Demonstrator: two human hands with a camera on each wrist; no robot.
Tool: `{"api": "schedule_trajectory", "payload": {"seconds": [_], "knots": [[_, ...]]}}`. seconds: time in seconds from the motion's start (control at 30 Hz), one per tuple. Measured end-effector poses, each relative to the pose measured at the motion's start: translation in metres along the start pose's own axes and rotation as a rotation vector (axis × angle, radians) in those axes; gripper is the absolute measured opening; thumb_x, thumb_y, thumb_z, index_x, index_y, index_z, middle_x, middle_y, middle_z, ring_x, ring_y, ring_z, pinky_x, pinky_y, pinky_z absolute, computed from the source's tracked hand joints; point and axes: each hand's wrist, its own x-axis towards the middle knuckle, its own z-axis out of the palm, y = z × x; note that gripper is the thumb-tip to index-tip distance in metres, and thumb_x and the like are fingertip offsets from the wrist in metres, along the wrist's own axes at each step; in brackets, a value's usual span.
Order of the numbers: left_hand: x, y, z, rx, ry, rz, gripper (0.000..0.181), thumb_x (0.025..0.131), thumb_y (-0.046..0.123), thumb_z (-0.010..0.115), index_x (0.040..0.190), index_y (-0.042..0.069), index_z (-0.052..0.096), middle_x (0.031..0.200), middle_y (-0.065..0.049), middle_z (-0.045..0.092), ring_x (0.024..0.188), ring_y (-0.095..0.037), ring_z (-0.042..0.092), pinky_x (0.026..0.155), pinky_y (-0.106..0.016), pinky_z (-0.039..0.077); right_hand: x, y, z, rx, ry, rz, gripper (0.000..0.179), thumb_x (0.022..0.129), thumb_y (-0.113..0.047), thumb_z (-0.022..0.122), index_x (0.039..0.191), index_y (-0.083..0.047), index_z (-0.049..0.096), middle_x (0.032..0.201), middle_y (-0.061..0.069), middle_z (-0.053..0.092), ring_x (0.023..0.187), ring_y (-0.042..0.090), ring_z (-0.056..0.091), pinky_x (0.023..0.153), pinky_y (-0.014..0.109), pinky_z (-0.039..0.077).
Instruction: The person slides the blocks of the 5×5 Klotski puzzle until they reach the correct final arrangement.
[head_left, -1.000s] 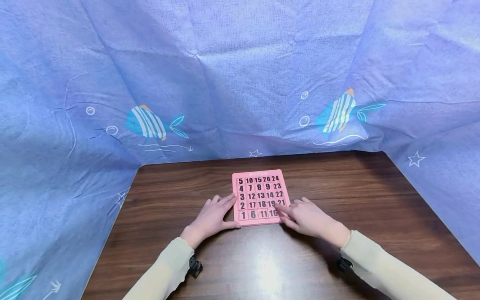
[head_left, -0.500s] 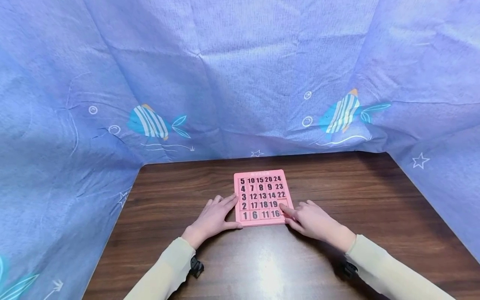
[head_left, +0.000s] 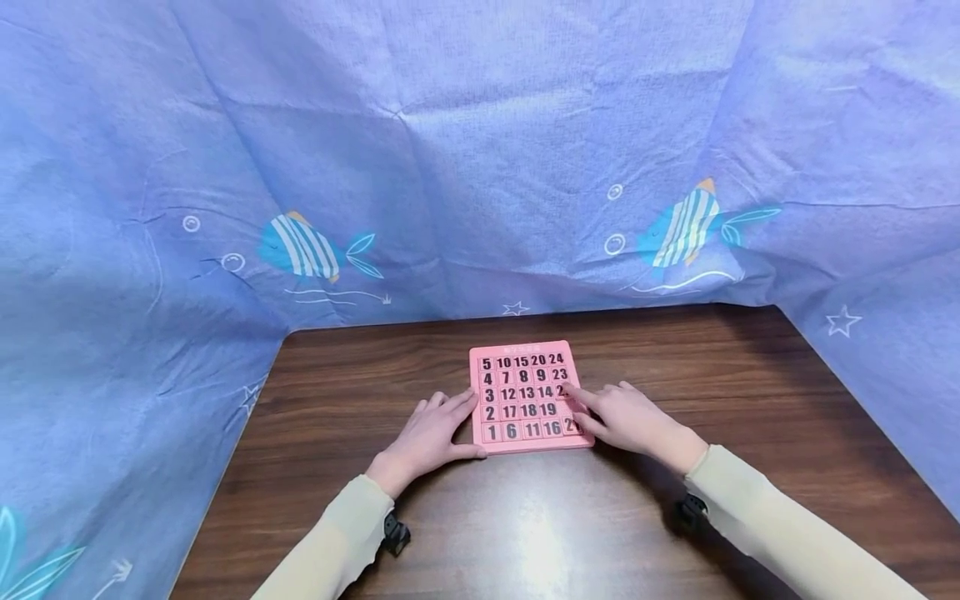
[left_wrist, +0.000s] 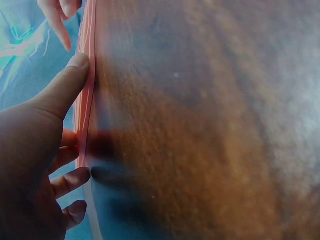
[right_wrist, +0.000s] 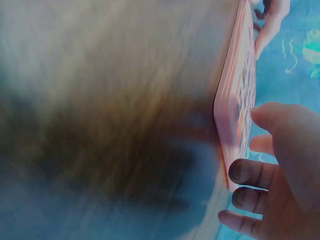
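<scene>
While the left hand (head_left: 427, 433), fingers spread, presumably steadies the board (head_left: 532, 446) alongside, the right hand (head_left: 633, 421), fingers extended, touches tiles (head_left: 559, 392), gripping nothing.

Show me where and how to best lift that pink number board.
The pink board is probably best pinched by its left and right edges, from both sides: it lies flat on the table, thin but with side walls, while number tiles cover most of its face.
</scene>
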Motion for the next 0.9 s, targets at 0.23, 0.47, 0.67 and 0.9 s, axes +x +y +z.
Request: {"api": "schedule_trajectory", "payload": {"seconds": [0.23, 0.47, 0.67, 0.9], "knots": [[0.001, 0.001, 0.003, -0.005, -0.008, 0.000, 0.092, 0.074, 0.071, 0.057, 0.145, 0.015, 0.038, 0.149, -0.001, 0.036, 0.104, -0.019, 0.043, 0.081, -0.037, 0.034, -0.005, 0.008, 0.005, 0.026, -0.026, 0.018, 0.046, 0.092, -0.036, 0.056, 0.136, -0.021, 0.053, 0.070, 0.002, 0.066, 0.065, 0.014, 0.058, 0.066, 0.040, 0.042], [0.001, 0.000, 0.000, -0.002, 0.005, -0.001, 0.092, 0.074, 0.071, 0.057, 0.144, 0.014, 0.038, 0.149, -0.001, 0.036, 0.102, -0.018, 0.044, 0.079, -0.035, 0.033, -0.018, -0.002, 0.003, 0.030, -0.006, -0.019, 0.046, 0.092, -0.037, 0.056, 0.135, -0.020, 0.054, 0.091, 0.000, 0.072, 0.072, 0.017, 0.060, 0.065, 0.035, 0.039], [0.001, 0.000, -0.001, -0.006, 0.005, -0.006, 0.092, 0.074, 0.071, 0.058, 0.144, 0.015, 0.039, 0.149, 0.000, 0.036, 0.103, -0.020, 0.044, 0.082, -0.039, 0.035, -0.017, -0.004, 0.001, 0.008, 0.013, -0.038, 0.043, 0.092, -0.036, 0.057, 0.131, -0.018, 0.057, 0.094, -0.004, 0.072, 0.075, 0.018, 0.059, 0.066, 0.033, 0.036], [0.001, 0.001, 0.001, -0.011, -0.014, -0.015, 0.092, 0.074, 0.072, 0.056, 0.145, 0.016, 0.036, 0.150, 0.001, 0.034, 0.103, -0.019, 0.042, 0.082, -0.038, 0.034, 0.007, 0.011, 0.001, 0.024, -0.026, 0.026, 0.045, 0.092, -0.036, 0.055, 0.133, -0.017, 0.055, 0.083, 0.003, 0.070, 0.079, 0.021, 0.064, 0.072, 0.044, 0.042]]}}
